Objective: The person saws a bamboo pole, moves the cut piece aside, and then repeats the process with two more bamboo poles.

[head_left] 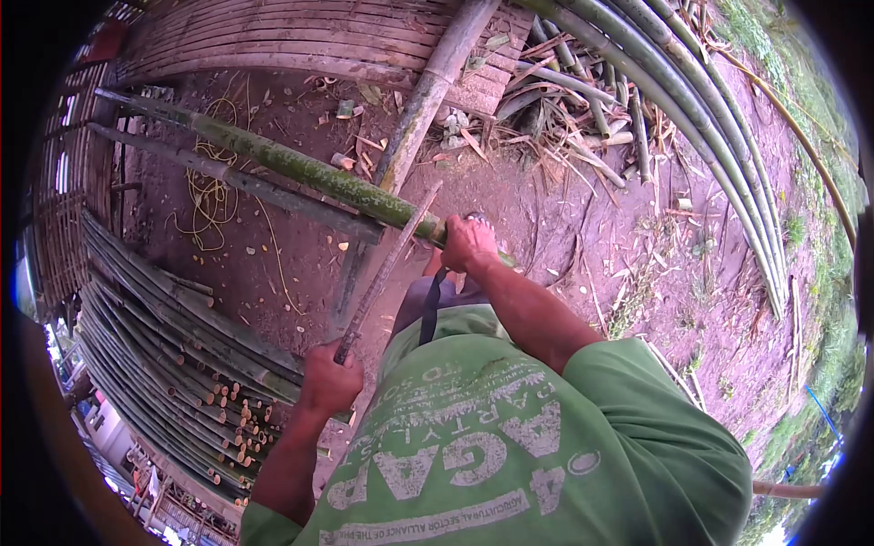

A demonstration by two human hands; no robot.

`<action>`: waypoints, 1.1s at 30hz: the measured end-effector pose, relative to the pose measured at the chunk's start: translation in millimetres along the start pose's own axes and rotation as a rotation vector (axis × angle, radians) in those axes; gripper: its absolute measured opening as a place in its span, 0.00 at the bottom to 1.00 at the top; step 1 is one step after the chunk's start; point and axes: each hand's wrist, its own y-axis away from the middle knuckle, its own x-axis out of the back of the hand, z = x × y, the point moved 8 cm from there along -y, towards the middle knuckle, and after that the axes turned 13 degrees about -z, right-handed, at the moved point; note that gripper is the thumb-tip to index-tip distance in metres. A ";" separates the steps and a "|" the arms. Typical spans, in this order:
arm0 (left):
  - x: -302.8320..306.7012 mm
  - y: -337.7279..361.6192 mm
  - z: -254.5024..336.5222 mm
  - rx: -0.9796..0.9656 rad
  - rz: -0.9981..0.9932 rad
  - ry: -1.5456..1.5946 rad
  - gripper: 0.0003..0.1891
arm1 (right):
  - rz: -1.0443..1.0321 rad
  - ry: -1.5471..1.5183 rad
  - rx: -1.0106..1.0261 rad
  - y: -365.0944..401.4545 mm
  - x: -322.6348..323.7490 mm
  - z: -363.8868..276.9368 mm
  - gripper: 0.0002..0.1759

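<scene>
The right hand [469,244] is closed in a full fist around the near end of a mossy green bamboo pole [300,168]. The pole slants away from the grip toward the upper left, above the bare dirt ground [583,227], so nearly all of its length lies beyond the fist and only a short stub shows on the near side. The left hand [330,378] sits lower and closer to the body, wrapped tight around the handle of a long, narrow machete [387,268]. Its blade rises up and to the right, and its tip ends just beside the pole, close to the right hand's knuckles; whether the edge touches the bamboo cannot be told. A greyer bamboo pole [246,182] runs roughly parallel just below the green one. A coil of yellow cord [211,196] lies on the dirt behind them. To the left is a stack of cut bamboo poles [182,364], to the upper right a bundle of curved green bamboo [710,118], and at the top a slatted bamboo panel [273,36].
</scene>
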 end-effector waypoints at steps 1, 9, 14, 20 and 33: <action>-0.6 -18.6 6.1 -0.043 0.025 -0.033 0.06 | 0.024 -0.029 0.004 -5.5 4.1 3.5 0.21; -22.3 -96.3 27.4 -0.203 0.091 -0.016 0.06 | 0.062 -0.012 0.007 -10.9 -6.3 -3.9 0.18; -2.8 -3.0 17.9 -0.066 -0.014 -0.059 0.06 | 0.060 -0.029 0.017 -5.1 -4.1 1.1 0.19; -21.7 -98.6 39.4 -0.212 0.032 -0.065 0.06 | 0.075 -0.012 -0.001 -9.4 -4.7 5.1 0.19; -29.7 -88.9 40.4 -0.293 0.148 -0.033 0.05 | 0.013 0.016 -0.009 -0.7 -7.3 -1.0 0.23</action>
